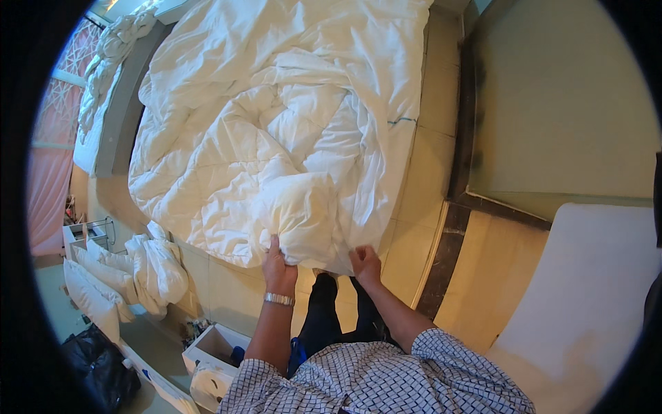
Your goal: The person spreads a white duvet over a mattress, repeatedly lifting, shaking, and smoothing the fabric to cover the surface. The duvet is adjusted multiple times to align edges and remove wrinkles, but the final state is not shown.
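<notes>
A rumpled white duvet [214, 152] covers the bed in front of me, with stitched lines across it and deep folds in its middle. At its near edge my left hand [280, 268] grips a bunched, puffy part, thumb on top and fingers tucked underneath. To the right of it, my right hand [365, 263] is closed in a pinch on the edge of a thinner white cloth [376, 207], which runs along the bed's right side. Folds hide where this cloth and the duvet meet. A short green tie [402, 121] lies near the right edge.
Pale floor tiles [431, 145] run along the bed's right side, bordered by a dark strip. A white padded surface [586, 276] stands at right. White pillows [103, 276], a white open box [214, 345] and a black bag [100, 369] are at lower left.
</notes>
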Demonstrator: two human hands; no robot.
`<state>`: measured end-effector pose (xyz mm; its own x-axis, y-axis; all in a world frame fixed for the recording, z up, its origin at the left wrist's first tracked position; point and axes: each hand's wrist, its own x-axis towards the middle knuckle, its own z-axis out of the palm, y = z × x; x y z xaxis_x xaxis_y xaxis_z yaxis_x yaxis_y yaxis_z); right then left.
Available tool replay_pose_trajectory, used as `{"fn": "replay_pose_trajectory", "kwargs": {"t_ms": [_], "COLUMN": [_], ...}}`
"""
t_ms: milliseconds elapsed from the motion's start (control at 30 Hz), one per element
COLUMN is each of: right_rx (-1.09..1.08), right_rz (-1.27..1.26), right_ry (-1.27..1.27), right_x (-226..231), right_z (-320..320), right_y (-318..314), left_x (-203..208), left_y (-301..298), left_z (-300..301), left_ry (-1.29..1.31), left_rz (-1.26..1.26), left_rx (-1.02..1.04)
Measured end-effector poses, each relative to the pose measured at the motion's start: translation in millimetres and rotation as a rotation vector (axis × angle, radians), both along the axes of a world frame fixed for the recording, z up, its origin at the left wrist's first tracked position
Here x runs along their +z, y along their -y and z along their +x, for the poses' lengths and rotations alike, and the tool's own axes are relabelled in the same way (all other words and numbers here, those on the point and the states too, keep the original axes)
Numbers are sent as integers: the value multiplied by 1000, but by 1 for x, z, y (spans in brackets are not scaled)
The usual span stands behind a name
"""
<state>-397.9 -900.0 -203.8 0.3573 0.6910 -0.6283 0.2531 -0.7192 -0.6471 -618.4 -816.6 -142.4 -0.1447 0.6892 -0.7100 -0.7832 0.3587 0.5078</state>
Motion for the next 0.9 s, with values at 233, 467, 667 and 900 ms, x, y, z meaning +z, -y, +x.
{"fn": "replay_pose_trajectory", "kwargs": {"t_ms": [233,467,667,900], "right_rx": [60,-225,-251,-233], "right_rz": [134,-99,39,53], "right_ry": [325,-297,-407,-754], "right_x": [-76,-18,-16,37], "right_z": [-17,14,6,-5], "right_y": [33,35,49,6], "left_x": [-19,-24,-28,-26], "left_y": [-38,-31,-4,24], "left_z": [30,43,43,41], "left_ry": [-247,-349,-553,-419], "left_rz": [-57,-8,-6,3], "left_rx": [-46,-119,-317,-565]}}
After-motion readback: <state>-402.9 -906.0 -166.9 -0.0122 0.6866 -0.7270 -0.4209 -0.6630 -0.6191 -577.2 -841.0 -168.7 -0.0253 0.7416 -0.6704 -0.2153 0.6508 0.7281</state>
